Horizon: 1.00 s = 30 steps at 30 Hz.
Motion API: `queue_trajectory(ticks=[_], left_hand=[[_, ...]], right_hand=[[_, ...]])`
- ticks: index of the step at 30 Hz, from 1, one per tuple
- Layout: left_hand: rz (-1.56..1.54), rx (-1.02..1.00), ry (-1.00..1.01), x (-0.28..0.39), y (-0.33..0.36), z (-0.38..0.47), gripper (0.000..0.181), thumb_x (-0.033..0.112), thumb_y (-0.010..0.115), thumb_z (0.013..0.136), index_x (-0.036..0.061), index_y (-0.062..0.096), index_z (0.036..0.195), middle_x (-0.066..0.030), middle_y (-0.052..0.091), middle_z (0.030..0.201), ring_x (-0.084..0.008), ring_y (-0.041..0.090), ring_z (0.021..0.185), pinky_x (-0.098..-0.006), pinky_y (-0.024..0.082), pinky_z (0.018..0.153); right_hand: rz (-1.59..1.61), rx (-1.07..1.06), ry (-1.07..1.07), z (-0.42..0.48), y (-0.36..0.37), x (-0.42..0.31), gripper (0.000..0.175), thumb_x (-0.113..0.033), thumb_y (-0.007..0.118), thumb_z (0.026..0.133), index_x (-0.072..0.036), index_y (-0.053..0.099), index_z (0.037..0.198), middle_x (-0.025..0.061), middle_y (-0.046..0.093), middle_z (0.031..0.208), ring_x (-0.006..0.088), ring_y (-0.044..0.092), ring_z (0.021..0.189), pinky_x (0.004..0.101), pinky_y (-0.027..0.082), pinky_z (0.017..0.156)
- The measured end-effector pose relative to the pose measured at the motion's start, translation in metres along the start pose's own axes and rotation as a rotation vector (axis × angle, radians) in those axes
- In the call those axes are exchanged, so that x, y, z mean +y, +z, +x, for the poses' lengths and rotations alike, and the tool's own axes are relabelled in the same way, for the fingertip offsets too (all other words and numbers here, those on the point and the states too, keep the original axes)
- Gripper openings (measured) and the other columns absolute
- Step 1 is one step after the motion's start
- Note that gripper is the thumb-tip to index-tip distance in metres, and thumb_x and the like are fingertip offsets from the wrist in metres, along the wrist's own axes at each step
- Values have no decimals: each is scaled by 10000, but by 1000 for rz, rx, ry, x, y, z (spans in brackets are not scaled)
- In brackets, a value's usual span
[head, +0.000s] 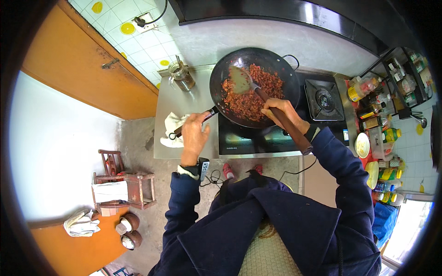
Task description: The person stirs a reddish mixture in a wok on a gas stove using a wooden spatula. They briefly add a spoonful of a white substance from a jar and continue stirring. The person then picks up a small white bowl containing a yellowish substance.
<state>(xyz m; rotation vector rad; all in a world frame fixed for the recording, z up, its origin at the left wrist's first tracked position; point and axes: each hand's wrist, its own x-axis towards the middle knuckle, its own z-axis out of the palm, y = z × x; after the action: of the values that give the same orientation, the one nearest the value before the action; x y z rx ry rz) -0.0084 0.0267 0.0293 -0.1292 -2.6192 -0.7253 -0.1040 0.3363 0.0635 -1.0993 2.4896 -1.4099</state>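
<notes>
A black wok [255, 55] sits over the left side of the gas hob [266, 141], holding a reddish-brown chopped mixture [247, 107]. My left hand [194, 132] is wrapped around the wok's long handle [209, 115]. In my right hand [285, 112] is the dark wooden handle of a spatula [288, 129]. Its wide metal blade [241, 80] rests in the mixture, left of the wok's middle, and looks slightly blurred. A crumpled white cloth [174, 122] lies beneath the end of the wok handle, beside my left hand.
A glass jar [183, 78] with a utensil in it stands at the counter's back left. The second burner [324, 99] is right of the wok. Several bottles [376, 115] and a pale bowl [362, 145] line the right side. A range hood [276, 15] overhangs the back.
</notes>
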Motion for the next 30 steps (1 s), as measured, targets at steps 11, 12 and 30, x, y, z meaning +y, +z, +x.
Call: queue_trajectory(ticks=[11,12,30], left_hand=[[-1180,-1060,-792,112,18,-15,550,504,398,1009,11,585,1164,-98,678,901,-158,677,760,-246,513,627],[-1091,-965,-678,115,15,-18,455,439,472,995,26,612,1122,-53,664,835,-117,661,715,-227,500,592],[-882,-796,-740,127,-24,-26,607,294,635,928,7,397,1408,-89,657,887,-137,645,824,-248,502,727]], right_hand=[[-445,114,-114,-13,43,-3,329,-37,600,811,-81,582,1137,242,587,1015,363,656,748,408,540,610],[-394,244,-120,-25,37,3,334,-40,607,815,-88,592,1145,203,611,1005,348,656,760,404,538,631],[-398,232,891,-135,41,167,535,-482,711,744,49,693,801,259,675,793,399,678,769,461,552,713]])
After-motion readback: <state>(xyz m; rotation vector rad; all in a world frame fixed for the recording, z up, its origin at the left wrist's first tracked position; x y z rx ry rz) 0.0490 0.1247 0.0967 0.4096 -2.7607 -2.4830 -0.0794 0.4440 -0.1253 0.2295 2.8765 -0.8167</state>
